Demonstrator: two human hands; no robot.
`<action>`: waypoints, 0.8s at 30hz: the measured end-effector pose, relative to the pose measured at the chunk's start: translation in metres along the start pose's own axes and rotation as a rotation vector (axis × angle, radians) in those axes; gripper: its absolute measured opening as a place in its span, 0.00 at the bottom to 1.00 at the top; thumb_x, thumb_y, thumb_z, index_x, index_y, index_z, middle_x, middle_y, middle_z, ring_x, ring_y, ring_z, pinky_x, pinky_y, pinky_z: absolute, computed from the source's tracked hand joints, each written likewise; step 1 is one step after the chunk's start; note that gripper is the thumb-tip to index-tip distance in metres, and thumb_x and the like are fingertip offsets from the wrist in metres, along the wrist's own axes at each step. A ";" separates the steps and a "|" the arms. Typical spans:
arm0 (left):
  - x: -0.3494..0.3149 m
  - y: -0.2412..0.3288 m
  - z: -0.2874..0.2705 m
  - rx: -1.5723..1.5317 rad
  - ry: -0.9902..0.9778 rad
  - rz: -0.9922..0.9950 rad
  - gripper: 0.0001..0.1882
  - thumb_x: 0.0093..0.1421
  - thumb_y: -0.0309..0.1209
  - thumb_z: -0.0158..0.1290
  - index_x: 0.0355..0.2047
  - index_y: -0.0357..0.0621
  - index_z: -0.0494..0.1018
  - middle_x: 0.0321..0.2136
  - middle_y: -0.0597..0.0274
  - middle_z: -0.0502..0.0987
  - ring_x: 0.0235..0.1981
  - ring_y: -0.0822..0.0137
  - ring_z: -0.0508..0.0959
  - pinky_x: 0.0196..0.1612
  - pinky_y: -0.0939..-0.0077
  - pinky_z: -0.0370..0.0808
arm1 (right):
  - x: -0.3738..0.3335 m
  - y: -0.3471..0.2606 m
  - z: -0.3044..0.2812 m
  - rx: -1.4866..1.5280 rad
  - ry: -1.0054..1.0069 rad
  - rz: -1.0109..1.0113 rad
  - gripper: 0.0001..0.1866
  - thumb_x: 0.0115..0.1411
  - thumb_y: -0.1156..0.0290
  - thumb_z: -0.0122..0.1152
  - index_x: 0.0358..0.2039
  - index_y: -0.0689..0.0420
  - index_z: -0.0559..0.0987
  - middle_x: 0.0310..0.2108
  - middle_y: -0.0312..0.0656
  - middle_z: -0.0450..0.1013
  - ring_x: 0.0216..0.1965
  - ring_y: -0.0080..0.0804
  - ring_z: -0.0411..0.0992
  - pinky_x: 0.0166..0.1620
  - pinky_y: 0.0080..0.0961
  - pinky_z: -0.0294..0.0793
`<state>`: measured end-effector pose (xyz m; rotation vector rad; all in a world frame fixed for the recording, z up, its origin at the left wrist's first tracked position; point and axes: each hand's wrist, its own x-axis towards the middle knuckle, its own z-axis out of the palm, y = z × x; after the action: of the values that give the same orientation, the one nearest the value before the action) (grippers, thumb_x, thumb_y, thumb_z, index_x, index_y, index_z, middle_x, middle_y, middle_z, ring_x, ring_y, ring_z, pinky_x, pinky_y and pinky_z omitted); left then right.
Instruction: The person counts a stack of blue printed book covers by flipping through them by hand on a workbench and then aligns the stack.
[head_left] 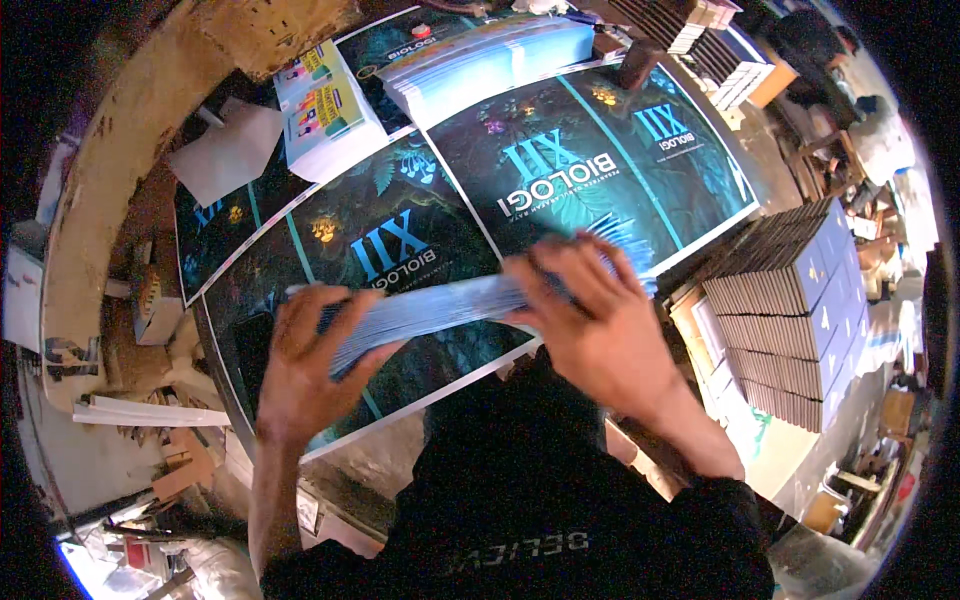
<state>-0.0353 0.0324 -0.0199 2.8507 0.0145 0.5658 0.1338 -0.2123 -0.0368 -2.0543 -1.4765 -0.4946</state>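
Note:
Between my two hands a stack of light-blue paper sheets (pixel 440 308) is stretched out, bowed and fanned at its right end. My left hand (pixel 315 345) grips the left end, thumb below and fingers above. The right end is pinched in my right hand (pixel 585 295), whose fingers are smeared by motion. Beneath the stack lie large dark printed cover sheets (pixel 390 180) with teal bands and light-blue lettering, spread over the table. My hands hide part of the sheets.
A long pile of blue-edged paper (pixel 500 70) sits at the far side, beside a stack of yellow-and-white booklets (pixel 335 115). A plain white sheet (pixel 230 150) lies at far left. Tall stacks of bound books (pixel 785 320) stand at right, with more book stacks (pixel 715 50) behind.

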 end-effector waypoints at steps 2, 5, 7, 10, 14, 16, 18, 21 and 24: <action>-0.005 -0.008 -0.006 0.015 0.013 -0.041 0.20 0.52 0.23 0.68 0.47 0.43 0.83 0.38 0.58 0.77 0.39 0.56 0.77 0.45 0.58 0.73 | 0.002 0.005 -0.018 -0.043 -0.057 0.084 0.18 0.50 0.69 0.74 0.44 0.57 0.85 0.40 0.41 0.74 0.44 0.43 0.76 0.54 0.43 0.76; -0.014 -0.012 -0.005 -0.074 0.030 -0.051 0.21 0.50 0.21 0.68 0.47 0.44 0.84 0.36 0.57 0.77 0.37 0.56 0.76 0.42 0.61 0.73 | -0.009 0.012 -0.014 -0.061 -0.066 0.069 0.17 0.52 0.68 0.70 0.44 0.57 0.84 0.42 0.42 0.74 0.47 0.45 0.75 0.55 0.43 0.75; -0.016 -0.014 0.000 -0.042 0.009 -0.057 0.20 0.50 0.20 0.68 0.46 0.43 0.84 0.35 0.57 0.77 0.36 0.57 0.75 0.41 0.62 0.73 | -0.015 0.018 -0.007 -0.069 -0.014 0.021 0.16 0.54 0.68 0.66 0.43 0.59 0.84 0.38 0.42 0.71 0.45 0.43 0.73 0.50 0.40 0.75; -0.018 -0.018 0.003 0.008 0.028 -0.025 0.20 0.50 0.20 0.68 0.45 0.43 0.83 0.34 0.56 0.77 0.35 0.56 0.76 0.40 0.62 0.74 | -0.017 0.021 -0.005 -0.054 -0.027 0.034 0.18 0.53 0.67 0.65 0.44 0.60 0.84 0.35 0.42 0.69 0.41 0.41 0.72 0.45 0.37 0.73; -0.018 -0.026 -0.004 -0.024 0.023 -0.102 0.21 0.51 0.21 0.68 0.48 0.41 0.82 0.37 0.55 0.78 0.39 0.53 0.77 0.42 0.61 0.76 | -0.011 0.025 -0.015 0.047 -0.088 0.032 0.19 0.55 0.67 0.64 0.47 0.59 0.83 0.36 0.43 0.70 0.43 0.41 0.72 0.48 0.37 0.74; -0.028 -0.036 -0.013 -0.119 0.021 -0.106 0.23 0.53 0.21 0.67 0.51 0.41 0.81 0.40 0.54 0.78 0.41 0.52 0.78 0.44 0.58 0.77 | -0.007 0.027 -0.026 0.026 -0.041 0.080 0.19 0.53 0.70 0.68 0.46 0.58 0.83 0.35 0.40 0.70 0.41 0.39 0.72 0.46 0.36 0.74; -0.040 -0.041 -0.019 -0.088 -0.043 -0.170 0.24 0.54 0.20 0.64 0.53 0.42 0.81 0.42 0.54 0.77 0.41 0.54 0.78 0.43 0.59 0.77 | -0.011 0.031 -0.034 0.026 0.006 0.133 0.19 0.51 0.74 0.73 0.45 0.57 0.84 0.35 0.37 0.71 0.39 0.37 0.73 0.44 0.35 0.73; -0.046 -0.048 -0.014 -0.075 -0.037 -0.165 0.23 0.54 0.17 0.63 0.51 0.43 0.83 0.38 0.56 0.78 0.36 0.58 0.77 0.39 0.63 0.76 | -0.024 0.041 -0.034 -0.014 -0.091 0.068 0.19 0.50 0.70 0.66 0.45 0.56 0.84 0.36 0.40 0.72 0.40 0.41 0.73 0.45 0.36 0.75; -0.040 -0.044 -0.016 -0.054 -0.013 -0.194 0.23 0.52 0.15 0.63 0.49 0.44 0.84 0.33 0.58 0.78 0.33 0.61 0.77 0.37 0.66 0.75 | -0.026 0.043 -0.027 0.005 -0.038 0.063 0.20 0.49 0.71 0.66 0.45 0.56 0.84 0.32 0.41 0.71 0.36 0.41 0.72 0.41 0.35 0.75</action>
<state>-0.0772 0.0767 -0.0305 2.7595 0.2657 0.4986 0.1664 -0.2594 -0.0408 -2.1104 -1.4284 -0.4288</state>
